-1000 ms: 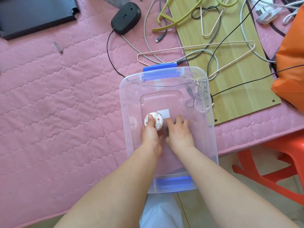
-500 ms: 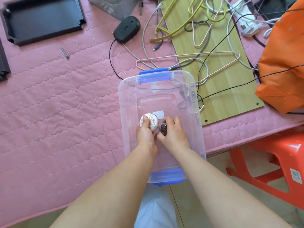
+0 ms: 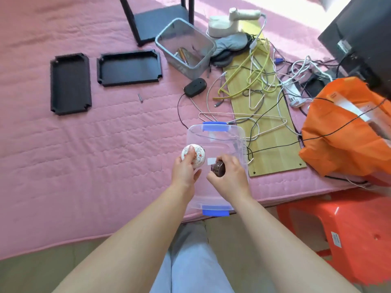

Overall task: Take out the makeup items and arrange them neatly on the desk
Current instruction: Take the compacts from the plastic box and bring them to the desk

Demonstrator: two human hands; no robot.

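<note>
From the head view, the left hand gripped a round white floral-patterned compact, the right hand a small dark brown jar, both above the clear plastic bin (apparently lifted out). Next, I judged, came setting them down neatly on the pink quilted surface.

On the pink quilted cover two black trays lie far left, a grey basket and black mouse sit farther right, hangers and cables sprawl across a wooden board, and an orange bag rests above a red stool at right.
</note>
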